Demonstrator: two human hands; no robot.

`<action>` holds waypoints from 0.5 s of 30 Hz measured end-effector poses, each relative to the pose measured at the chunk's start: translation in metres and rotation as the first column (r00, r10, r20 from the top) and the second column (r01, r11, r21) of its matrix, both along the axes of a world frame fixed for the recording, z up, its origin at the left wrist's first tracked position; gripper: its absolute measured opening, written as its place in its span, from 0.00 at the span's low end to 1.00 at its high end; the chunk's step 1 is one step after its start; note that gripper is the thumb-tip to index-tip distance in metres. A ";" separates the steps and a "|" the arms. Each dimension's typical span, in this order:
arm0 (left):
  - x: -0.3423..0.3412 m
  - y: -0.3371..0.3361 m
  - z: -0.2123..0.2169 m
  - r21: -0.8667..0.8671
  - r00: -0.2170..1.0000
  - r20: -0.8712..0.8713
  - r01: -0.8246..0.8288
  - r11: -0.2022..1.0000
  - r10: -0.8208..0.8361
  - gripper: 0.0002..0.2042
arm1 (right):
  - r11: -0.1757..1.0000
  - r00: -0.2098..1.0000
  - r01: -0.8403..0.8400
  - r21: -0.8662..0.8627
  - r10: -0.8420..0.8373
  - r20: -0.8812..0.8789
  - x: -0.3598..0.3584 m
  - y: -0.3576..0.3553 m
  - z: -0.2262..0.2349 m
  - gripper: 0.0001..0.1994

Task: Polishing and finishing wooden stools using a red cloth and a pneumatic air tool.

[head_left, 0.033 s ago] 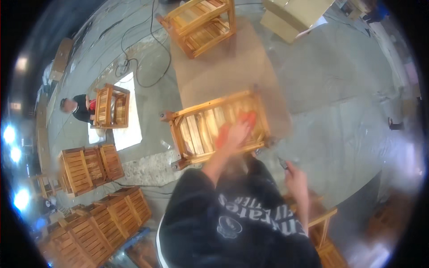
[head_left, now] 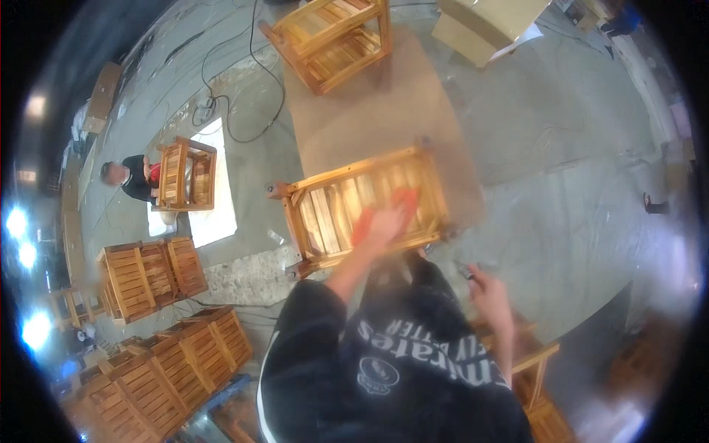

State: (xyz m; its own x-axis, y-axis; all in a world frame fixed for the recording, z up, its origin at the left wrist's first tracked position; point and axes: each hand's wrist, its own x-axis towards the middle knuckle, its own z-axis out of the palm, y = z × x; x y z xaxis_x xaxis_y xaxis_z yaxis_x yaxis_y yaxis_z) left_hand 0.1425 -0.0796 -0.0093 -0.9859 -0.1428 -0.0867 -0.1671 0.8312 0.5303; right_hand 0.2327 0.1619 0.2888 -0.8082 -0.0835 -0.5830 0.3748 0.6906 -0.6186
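A slatted wooden piece of furniture [head_left: 319,215], framed and with what look like dark wheels at its corners, lies in front of me. My left hand [head_left: 385,224] presses an orange cloth [head_left: 405,200] against its slats, right of the middle. Part of the cloth shows on both sides of the hand. Off the near right corner, my right hand [head_left: 487,288] is closed around a small tool with a pointed grey end [head_left: 464,270]. The tool's exact kind is too small and blurred to tell. It is held clear of the wood.
Brown sheeting [head_left: 362,111] runs under the work. Beyond stand a two-tier wooden cart [head_left: 332,40] and a cardboard box [head_left: 487,29]. A co-worker [head_left: 134,177] handles another cart [head_left: 185,173] at left. Slatted wooden units [head_left: 151,277] fill the lower left; a black cable [head_left: 277,111] crosses the floor.
My left hand has slid a little left and nearer to me with the cloth over the slats. My right hand has shifted slightly left with the tool.
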 end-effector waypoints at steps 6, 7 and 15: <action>0.107 -0.165 -0.002 -0.374 0.944 0.118 -0.245 0.895 0.308 0.18 | 0.986 0.986 -0.128 -0.110 0.139 0.096 0.004 -0.023 -0.006 0.19; 0.108 -0.180 -0.006 -0.444 0.922 0.126 -0.278 0.852 0.366 0.18 | 0.980 0.981 -0.161 -0.113 0.172 0.090 0.010 -0.029 -0.005 0.19; 0.092 -0.104 -0.104 0.119 0.759 -0.541 0.496 -0.860 0.363 0.21 | 0.953 0.950 -0.299 -0.058 0.303 0.081 0.044 -0.042 0.015 0.19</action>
State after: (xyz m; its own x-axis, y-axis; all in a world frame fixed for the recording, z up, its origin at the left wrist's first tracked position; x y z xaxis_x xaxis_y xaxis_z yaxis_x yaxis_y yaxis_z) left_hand 0.2345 -0.1838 -0.1134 -0.7822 -0.2040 0.5887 0.0617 -0.9656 -0.2525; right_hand 0.2767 0.1202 0.3036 -0.6875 -0.3423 -0.6405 0.2078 0.7524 -0.6251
